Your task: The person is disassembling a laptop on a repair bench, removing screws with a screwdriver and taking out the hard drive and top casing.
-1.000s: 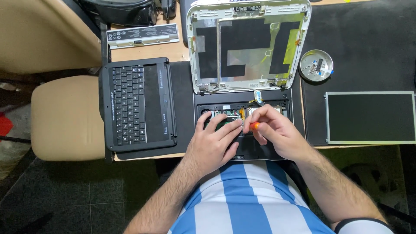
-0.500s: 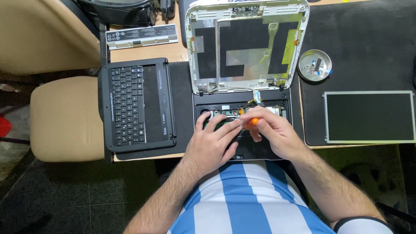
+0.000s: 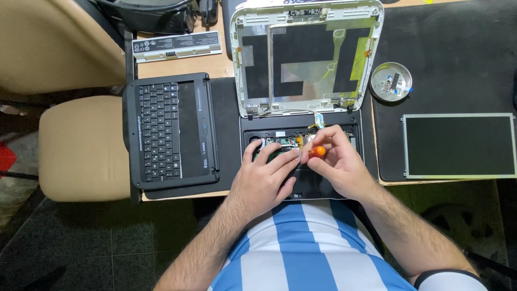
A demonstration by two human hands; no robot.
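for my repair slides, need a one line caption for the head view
Right hand holds an orange-handled screwdriver over an opened laptop base; left hand rests beside it.

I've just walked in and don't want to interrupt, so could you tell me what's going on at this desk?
A person is working on an opened laptop base, its stripped lid shell standing open. The right hand holds a small orange-handled screwdriver over the exposed board, and the left hand rests on the base beside it. The removed keyboard panel lies left, the loose screen panel right, and a small metal dish holds parts.
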